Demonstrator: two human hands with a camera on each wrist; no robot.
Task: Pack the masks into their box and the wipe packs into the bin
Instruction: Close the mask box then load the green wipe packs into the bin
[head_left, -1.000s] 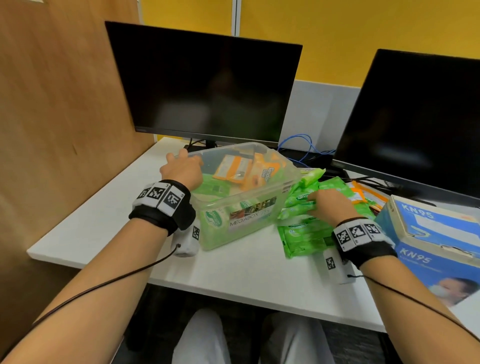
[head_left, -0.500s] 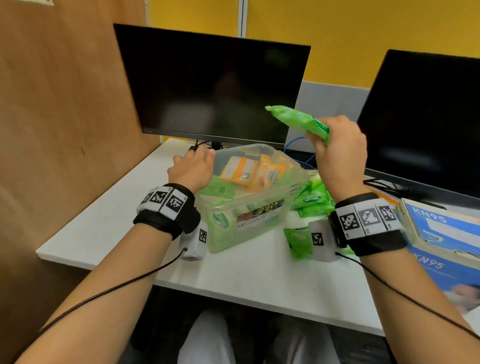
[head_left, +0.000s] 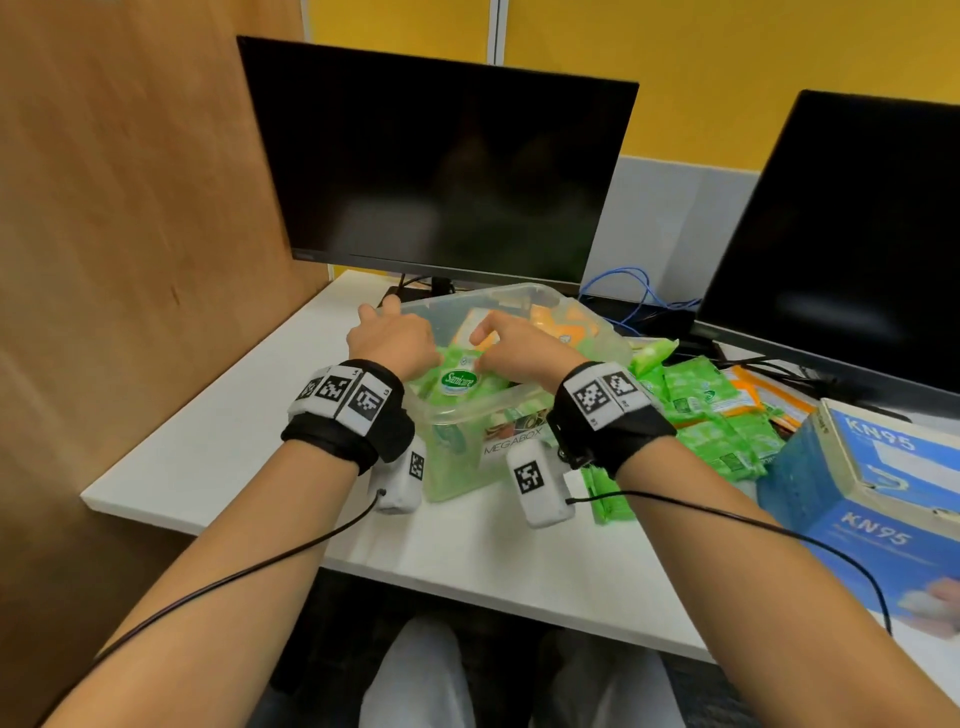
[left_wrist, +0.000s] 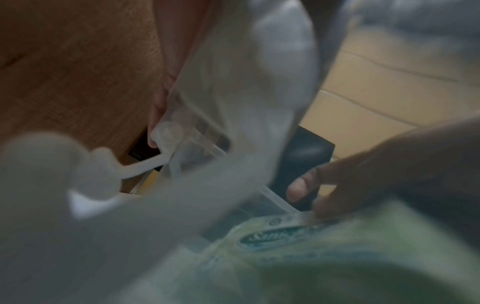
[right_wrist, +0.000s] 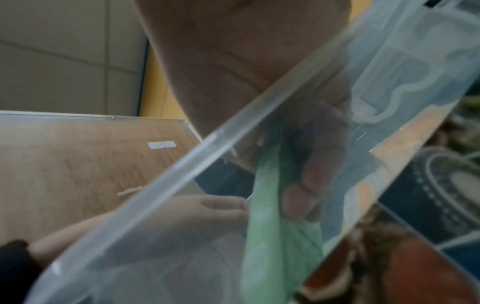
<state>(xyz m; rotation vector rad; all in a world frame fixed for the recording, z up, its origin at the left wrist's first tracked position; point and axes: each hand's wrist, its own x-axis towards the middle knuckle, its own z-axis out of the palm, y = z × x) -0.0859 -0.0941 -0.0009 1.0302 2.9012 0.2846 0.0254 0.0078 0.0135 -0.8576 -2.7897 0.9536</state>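
Right hand (head_left: 519, 348) pinches a green wipe pack (head_left: 460, 376) inside the bin (head_left: 470, 410); left hand (head_left: 392, 338) grip holds the bin's rim.

We see green wipe packs (head_left: 719, 415) with a white-and-green oval label, orange packs (head_left: 566, 325) in the clear bin (head_left: 524, 405), a blue mask box (head_left: 872, 488), a white table (head_left: 249, 431), and yellow wall panels (head_left: 727, 67).

Bright even head view, edges bowed, both wrist views dim, blurred
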